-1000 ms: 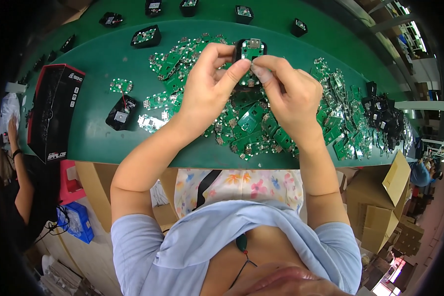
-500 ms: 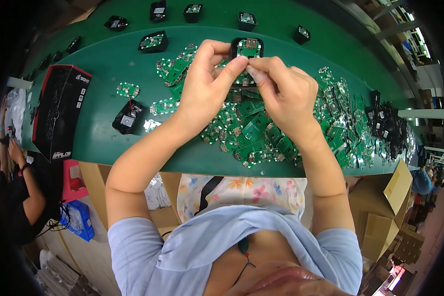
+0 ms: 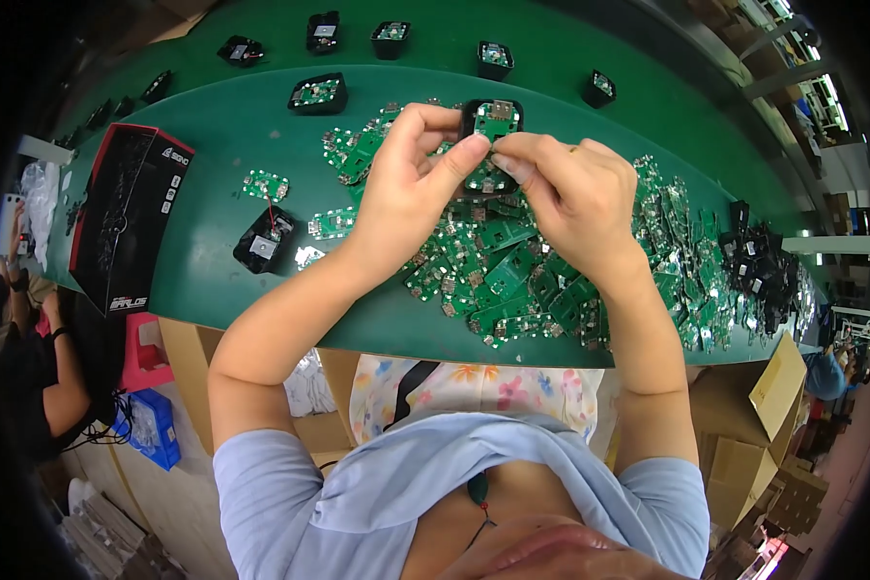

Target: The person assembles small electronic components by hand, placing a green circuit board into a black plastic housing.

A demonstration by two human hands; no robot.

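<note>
Green worktable (image 3: 213, 164); cardboard boxes (image 3: 754, 425) on the floor; bright daylight upper right.

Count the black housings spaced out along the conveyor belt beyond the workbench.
5 clearly: black housings at far left, then and rightmost. Smaller dark ones near the left rim may add more.

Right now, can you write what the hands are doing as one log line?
left hand + right hand: pinch black housing with green board | above board pile
</note>
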